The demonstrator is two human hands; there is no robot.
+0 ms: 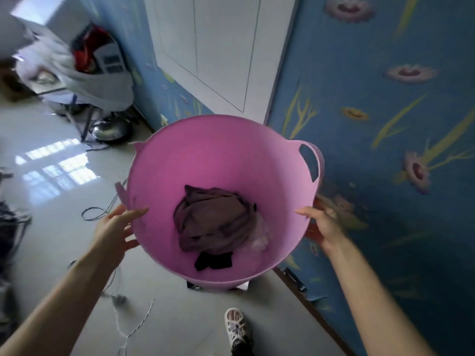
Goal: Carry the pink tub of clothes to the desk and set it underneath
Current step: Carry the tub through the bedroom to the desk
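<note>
A round pink tub (205, 160) with loop handles is held up in front of me above the floor. Crumpled mauve, black and pale clothes (216, 222) lie in its bottom. My left hand (115, 229) presses on the tub's left wall, thumb over the rim, fingers spread outside. Over on the other side, my right hand (321, 222) holds the right wall the same way, thumb hooked inside the rim. No desk shows in view.
A blue flowered wall (385, 124) runs close on the right, with a white door (218, 47) ahead. At the back left stands a cloth-covered pile (77, 73) and a metal bowl (110, 128). Cables (100, 209) trail over the glossy floor. My sandalled foot (235, 327) is below.
</note>
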